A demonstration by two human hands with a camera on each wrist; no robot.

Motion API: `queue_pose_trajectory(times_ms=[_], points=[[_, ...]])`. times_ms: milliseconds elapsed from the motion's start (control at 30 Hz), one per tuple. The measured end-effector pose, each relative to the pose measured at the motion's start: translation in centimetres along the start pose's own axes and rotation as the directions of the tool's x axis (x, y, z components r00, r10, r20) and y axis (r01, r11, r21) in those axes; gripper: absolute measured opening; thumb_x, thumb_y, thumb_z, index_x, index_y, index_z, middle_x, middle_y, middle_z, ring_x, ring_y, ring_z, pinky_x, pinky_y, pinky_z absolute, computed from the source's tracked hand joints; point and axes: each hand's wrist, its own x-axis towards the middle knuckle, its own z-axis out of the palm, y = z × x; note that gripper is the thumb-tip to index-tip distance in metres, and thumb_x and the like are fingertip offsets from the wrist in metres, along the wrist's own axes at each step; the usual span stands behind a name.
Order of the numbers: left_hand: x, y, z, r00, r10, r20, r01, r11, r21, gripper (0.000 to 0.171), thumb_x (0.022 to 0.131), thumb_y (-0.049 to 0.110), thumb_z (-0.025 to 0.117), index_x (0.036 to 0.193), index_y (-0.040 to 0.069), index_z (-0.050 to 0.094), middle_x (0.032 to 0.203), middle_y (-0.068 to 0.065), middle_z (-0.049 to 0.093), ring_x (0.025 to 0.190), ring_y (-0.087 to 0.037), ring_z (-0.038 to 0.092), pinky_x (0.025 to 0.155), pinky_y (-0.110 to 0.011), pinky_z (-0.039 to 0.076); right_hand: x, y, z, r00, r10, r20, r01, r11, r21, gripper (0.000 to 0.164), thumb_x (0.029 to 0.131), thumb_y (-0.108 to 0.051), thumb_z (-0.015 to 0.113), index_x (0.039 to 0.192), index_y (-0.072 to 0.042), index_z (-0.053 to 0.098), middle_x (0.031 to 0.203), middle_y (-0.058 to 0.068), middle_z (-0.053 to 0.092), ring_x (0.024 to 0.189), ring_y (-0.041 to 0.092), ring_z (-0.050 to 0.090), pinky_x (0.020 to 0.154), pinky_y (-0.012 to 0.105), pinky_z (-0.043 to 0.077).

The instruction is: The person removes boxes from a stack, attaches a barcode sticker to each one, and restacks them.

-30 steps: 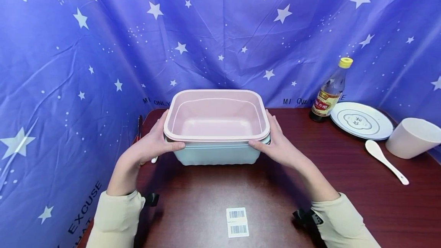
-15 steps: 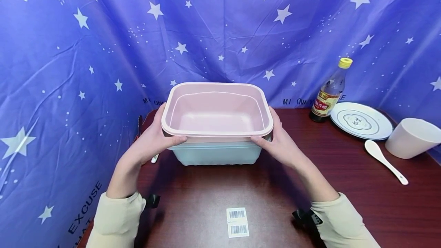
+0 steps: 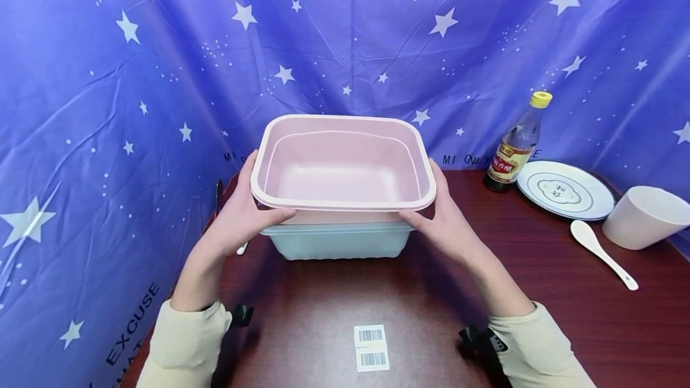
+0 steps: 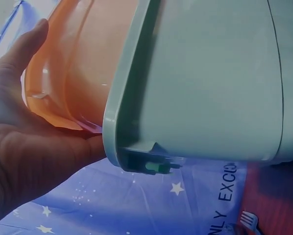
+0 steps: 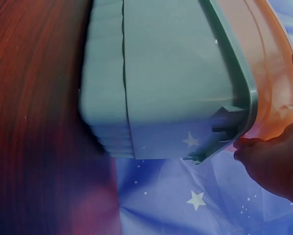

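A pink plastic basin point(image 3: 339, 187), hollow side up, is raised partway out of a light blue-green basin point(image 3: 341, 243) that stands on the table. My left hand point(image 3: 237, 217) grips its left end, thumb on the front below the rim. At the opposite end my right hand point(image 3: 448, 223) holds it the same way. In the left wrist view the upper basin point(image 4: 90, 58) looks orange and the fingers pass behind the green rim. The right wrist view has the right hand point(image 5: 279, 156) at the upper basin's end, near the lower basin's rim.
To the right stand a yellow-capped sauce bottle point(image 3: 514, 142), stacked white plates point(image 3: 587, 193), a white spoon point(image 3: 604, 254) and a pale cup point(image 3: 641, 220). A barcode label point(image 3: 372, 348) lies in front. A fork point(image 4: 249, 220) shows at the left. Starry blue curtains hang behind and left.
Both hands have lifted the pink basin upward, and more of its front wall shows above the blue-green basin. The lower basin has stayed on the table.
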Motion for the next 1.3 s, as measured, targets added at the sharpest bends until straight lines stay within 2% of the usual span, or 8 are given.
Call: queue_pose_trajectory(times_ms=[233, 367, 533, 667, 733, 867, 967, 1300], points=[[0.0, 0.5, 0.3, 0.999, 0.052, -0.012, -0.053, 0.998, -0.045, 0.114, 0.074, 0.005, 0.088, 0.16, 0.025, 0.015, 0.151, -0.003, 0.035, 0.132, -0.037, 0.042, 0.1, -0.05, 0.045, -0.2, -0.3, -0.3, 0.999, -0.04, -0.021, 0.042, 0.996, 0.084, 0.106, 0.087, -0.015, 0.076, 0.163, -0.02, 0.002, 0.163, 0.009, 0.023, 0.145, 0.026, 0.028, 0.116, 0.051, 0.018], [0.0, 0.9, 0.4, 0.995, 0.093, -0.022, -0.094, 0.992, -0.081, 0.115, 0.072, -0.001, 0.087, 0.159, 0.023, 0.016, 0.15, -0.005, 0.037, 0.13, -0.04, 0.042, 0.098, -0.048, 0.047, -0.4, -0.5, -0.4, 0.998, -0.062, -0.032, 0.066, 0.989, 0.131, 0.107, 0.086, -0.011, 0.076, 0.163, -0.019, 0.001, 0.163, 0.008, 0.021, 0.142, 0.028, 0.03, 0.116, 0.047, 0.021], [-0.2, 1.4, 0.5, 0.994, 0.096, -0.054, -0.1, 0.992, -0.079, 0.118, 0.07, -0.003, 0.087, 0.159, 0.024, 0.016, 0.153, -0.01, 0.035, 0.13, -0.038, 0.043, 0.098, -0.041, 0.048, -0.5, -1.0, -0.6, 0.995, -0.083, -0.052, 0.091, 0.982, 0.164, 0.108, 0.084, -0.007, 0.075, 0.163, -0.018, 0.002, 0.164, 0.006, 0.019, 0.141, 0.03, 0.031, 0.113, 0.03, 0.027], [-0.5, 1.9, 0.5, 0.994, 0.079, -0.075, -0.083, 0.995, -0.059, 0.122, 0.069, -0.001, 0.088, 0.16, 0.027, 0.012, 0.157, -0.006, 0.029, 0.133, -0.034, 0.041, 0.1, -0.039, 0.047, -0.6, -1.6, -0.8, 0.992, -0.104, -0.064, 0.115, 0.972, 0.205, 0.108, 0.083, 0.001, 0.073, 0.163, -0.019, 0.003, 0.163, 0.005, 0.02, 0.138, 0.032, 0.034, 0.107, 0.021, 0.034], [-0.7, 2.2, 0.6, 0.994, 0.077, -0.077, -0.082, 0.995, -0.063, 0.124, 0.07, 0.0, 0.088, 0.161, 0.029, 0.009, 0.158, -0.004, 0.027, 0.134, -0.034, 0.04, 0.101, -0.039, 0.047, -0.6, -2.0, -1.0, 0.99, -0.118, -0.074, 0.131, 0.971, 0.2, 0.108, 0.082, 0.002, 0.073, 0.163, -0.019, 0.004, 0.163, 0.004, 0.02, 0.139, 0.031, 0.034, 0.108, 0.022, 0.033], [-1.0, 2.7, 0.7, 0.993, 0.088, -0.075, -0.095, 0.991, -0.092, 0.126, 0.071, -0.001, 0.087, 0.161, 0.029, 0.006, 0.16, -0.004, 0.025, 0.135, -0.035, 0.039, 0.099, -0.037, 0.049, -0.9, -2.5, -1.4, 0.984, -0.145, -0.099, 0.159, 0.976, 0.147, 0.109, 0.08, -0.001, 0.076, 0.163, -0.018, 0.007, 0.164, 0.003, 0.021, 0.142, 0.024, 0.029, 0.113, 0.027, 0.022], [-1.1, 3.0, 0.9, 0.992, 0.099, -0.076, -0.107, 0.989, -0.106, 0.126, 0.07, -0.001, 0.087, 0.161, 0.03, 0.005, 0.16, -0.004, 0.025, 0.135, -0.036, 0.04, 0.099, -0.037, 0.049, -1.0, -3.0, -1.9, 0.983, -0.155, -0.101, 0.169, 0.975, 0.146, 0.11, 0.08, 0.0, 0.077, 0.163, -0.017, 0.008, 0.164, 0.003, 0.021, 0.143, 0.026, 0.029, 0.114, 0.029, 0.02], [-1.1, 3.2, 2.1, 0.995, 0.063, -0.072, -0.07, 0.992, -0.106, 0.126, 0.074, 0.005, 0.087, 0.162, 0.034, 0.001, 0.163, 0.005, 0.021, 0.138, -0.031, 0.039, 0.105, -0.05, 0.043, -1.6, -4.2, -3.8, 0.99, -0.126, -0.07, 0.132, 0.986, 0.1, 0.108, 0.082, 0.002, 0.075, 0.163, -0.022, 0.007, 0.162, 0.008, 0.023, 0.138, 0.03, 0.035, 0.107, 0.019, 0.03]])
